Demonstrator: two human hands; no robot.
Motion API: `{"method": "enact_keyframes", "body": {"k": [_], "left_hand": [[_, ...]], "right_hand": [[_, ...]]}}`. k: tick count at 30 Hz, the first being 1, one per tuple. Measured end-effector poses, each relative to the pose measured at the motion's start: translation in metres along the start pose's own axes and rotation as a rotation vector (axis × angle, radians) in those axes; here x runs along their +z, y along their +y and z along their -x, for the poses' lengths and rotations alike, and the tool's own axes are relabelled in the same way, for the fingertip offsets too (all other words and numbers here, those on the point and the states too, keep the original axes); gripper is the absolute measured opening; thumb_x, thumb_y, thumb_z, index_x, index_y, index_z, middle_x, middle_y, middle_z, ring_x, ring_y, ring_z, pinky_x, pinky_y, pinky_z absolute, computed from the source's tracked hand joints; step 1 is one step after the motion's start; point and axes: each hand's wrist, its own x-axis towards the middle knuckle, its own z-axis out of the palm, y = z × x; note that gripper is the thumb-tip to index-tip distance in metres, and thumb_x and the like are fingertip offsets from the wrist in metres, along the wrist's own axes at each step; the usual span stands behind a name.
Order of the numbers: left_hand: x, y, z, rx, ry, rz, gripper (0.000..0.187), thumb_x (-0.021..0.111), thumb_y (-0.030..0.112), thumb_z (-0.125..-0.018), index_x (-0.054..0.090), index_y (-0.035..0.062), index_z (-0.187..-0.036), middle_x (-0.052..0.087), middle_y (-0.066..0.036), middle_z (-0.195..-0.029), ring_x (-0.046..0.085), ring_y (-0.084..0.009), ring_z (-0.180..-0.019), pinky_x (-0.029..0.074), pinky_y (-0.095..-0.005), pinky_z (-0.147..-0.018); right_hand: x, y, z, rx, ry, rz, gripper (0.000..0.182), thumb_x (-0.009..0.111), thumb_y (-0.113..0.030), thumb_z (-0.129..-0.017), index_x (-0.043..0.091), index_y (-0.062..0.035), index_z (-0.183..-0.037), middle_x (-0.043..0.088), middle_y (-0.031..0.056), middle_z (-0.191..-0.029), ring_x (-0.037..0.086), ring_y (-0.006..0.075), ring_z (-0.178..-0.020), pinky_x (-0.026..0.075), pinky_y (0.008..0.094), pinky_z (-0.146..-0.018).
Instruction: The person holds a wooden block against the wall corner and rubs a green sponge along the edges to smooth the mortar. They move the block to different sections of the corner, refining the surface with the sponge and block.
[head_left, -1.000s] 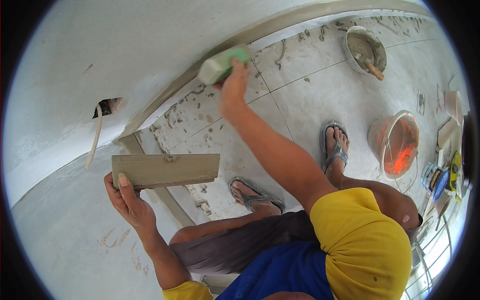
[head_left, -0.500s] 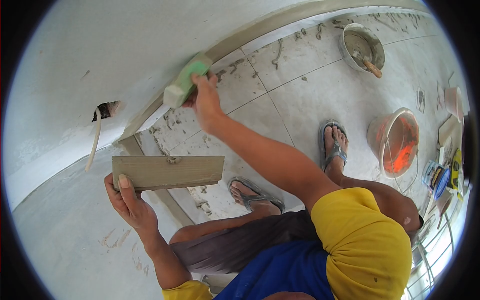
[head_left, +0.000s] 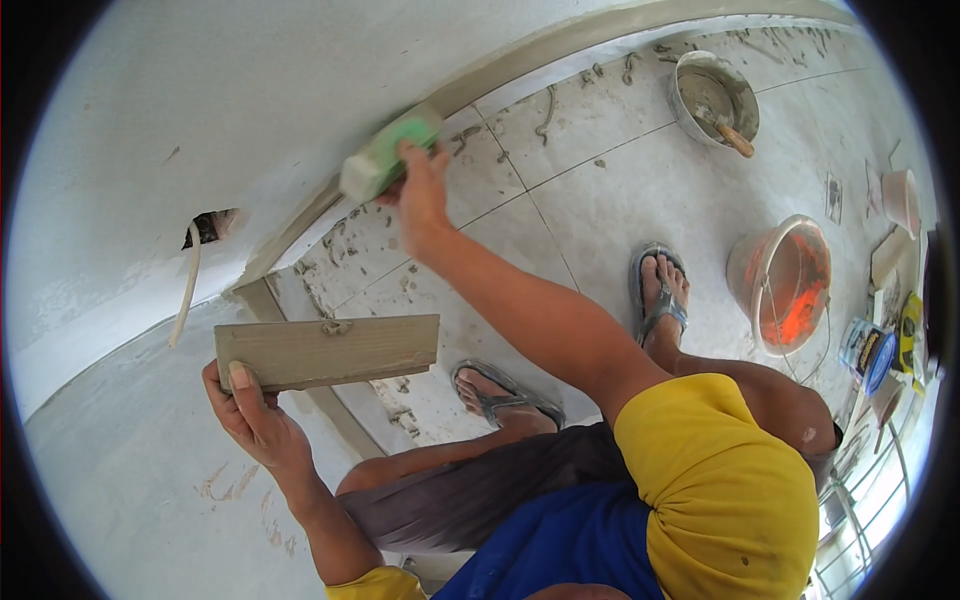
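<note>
My right hand (head_left: 422, 196) is closed on a sponge float (head_left: 392, 152) with a pale pad and a green upper side. The float lies against the grey mortar band (head_left: 490, 78) along the bottom of the wall, and its pad edge looks slightly blurred. In my left hand (head_left: 252, 415) is a flat grey board (head_left: 330, 352), gripped at its left end with the thumb on top. A small lump of mortar clings to the board's upper edge.
Crumbs of mortar litter the tiled floor (head_left: 560, 215) beside the wall. A metal bowl (head_left: 742, 78) holds mortar and a wooden-handled trowel (head_left: 736, 138). Right of my sandalled feet stands a bucket (head_left: 745, 275) with an orange-stained inside. A cable (head_left: 186, 290) hangs from a wall opening.
The float and my right hand have slid a little to the right along the mortar band. The board in my left hand has shifted slightly left and tilted a bit.
</note>
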Motion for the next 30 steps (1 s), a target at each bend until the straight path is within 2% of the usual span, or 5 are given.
{"method": "enact_keyframes", "body": {"k": [6,16,21,25,30], "left_hand": [[-0.012,0.001,0.008,-0.013,0.092,-0.029,0.025,0.042,0.028,-0.104,0.048,0.0049,-0.103,0.048,0.001,-0.086,0.048,-0.0045,-0.075,0.046,-0.0229,-0.068],[0.009,0.011,0.005,0.017,0.036,0.024,0.026,0.044,0.03,-0.102,0.048,0.0049,-0.101,0.049,0.001,-0.08,0.046,-0.0035,-0.071,0.042,-0.0188,-0.065],[-0.003,0.008,0.012,-0.029,0.208,-0.013,0.026,0.042,0.029,-0.102,0.048,0.004,-0.102,0.049,0.0,-0.085,0.049,-0.0051,-0.076,0.045,-0.0208,-0.068],[0.006,0.01,0.007,-0.017,0.067,-0.021,0.025,0.042,0.028,-0.102,0.048,0.0041,-0.102,0.047,0.001,-0.083,0.047,-0.0052,-0.074,0.043,-0.0199,-0.067],[0.022,0.016,0.001,0.012,0.104,0.011,0.025,0.044,0.029,-0.101,0.048,0.0045,-0.099,0.046,0.001,-0.081,0.044,-0.0043,-0.073,0.039,-0.0188,-0.063]], "right_hand": [[-0.089,-0.122,-0.107,-0.353,0.364,-0.117,0.067,0.051,-0.035,-0.092,0.019,-0.0133,-0.147,0.044,0.0147,-0.13,0.052,0.0248,-0.107,0.051,0.0395,-0.071],[-0.052,-0.069,-0.056,-0.316,0.253,-0.007,0.055,0.052,-0.037,-0.09,0.031,-0.0152,-0.136,0.048,0.0107,-0.12,0.056,0.0221,-0.091,0.049,0.035,-0.061],[-0.114,-0.167,-0.145,-0.564,0.272,-0.079,0.052,0.048,-0.038,-0.092,0.031,-0.0142,-0.135,0.049,0.0122,-0.121,0.057,0.0232,-0.097,0.05,0.0416,-0.075],[-0.048,-0.094,-0.091,-0.518,0.25,0.13,0.074,0.048,-0.026,-0.094,0.006,-0.0052,-0.151,0.036,0.0203,-0.14,0.04,0.0305,-0.126,0.033,0.0407,-0.107],[-0.074,-0.095,-0.078,-0.484,0.184,-0.013,0.075,0.05,-0.025,-0.092,0.007,-0.0046,-0.151,0.035,0.0201,-0.141,0.04,0.0303,-0.127,0.03,0.0378,-0.108]]}}
